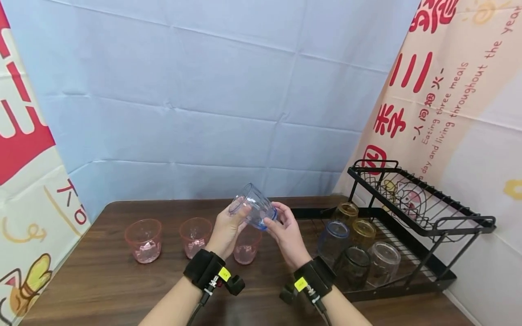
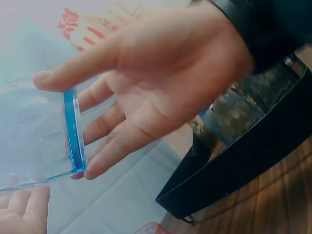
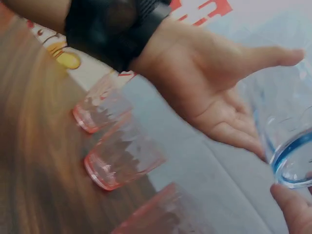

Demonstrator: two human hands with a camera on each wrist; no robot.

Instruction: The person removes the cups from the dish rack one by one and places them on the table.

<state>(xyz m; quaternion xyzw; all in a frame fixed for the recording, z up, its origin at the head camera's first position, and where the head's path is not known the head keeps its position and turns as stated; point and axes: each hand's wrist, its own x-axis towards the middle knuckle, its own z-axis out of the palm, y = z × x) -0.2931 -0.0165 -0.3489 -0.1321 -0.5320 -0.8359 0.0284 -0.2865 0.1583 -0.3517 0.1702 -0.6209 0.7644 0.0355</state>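
Observation:
A clear glass with a blue tint [image 1: 256,204] is held tilted above the table by both hands. My left hand [image 1: 226,230] grips its left side, thumb over the near wall. On the other side my right hand [image 1: 287,235] pinches the end with the thick blue ring. The left wrist view shows the right hand [image 2: 161,80] with thumb and fingers about that blue end of the glass [image 2: 73,129]. In the right wrist view, the left hand [image 3: 204,83] supports the wall of the glass [image 3: 273,107]; only some right fingertips [image 3: 290,204] appear there.
Three pink glasses, the left one [image 1: 144,241], the middle one [image 1: 195,235] and one partly behind the left wrist [image 1: 246,248], stand on the brown table [image 1: 98,271]. At right, a black two-tier rack [image 1: 424,203] holds several glasses, including a blue one [image 1: 333,242], on its lower tier.

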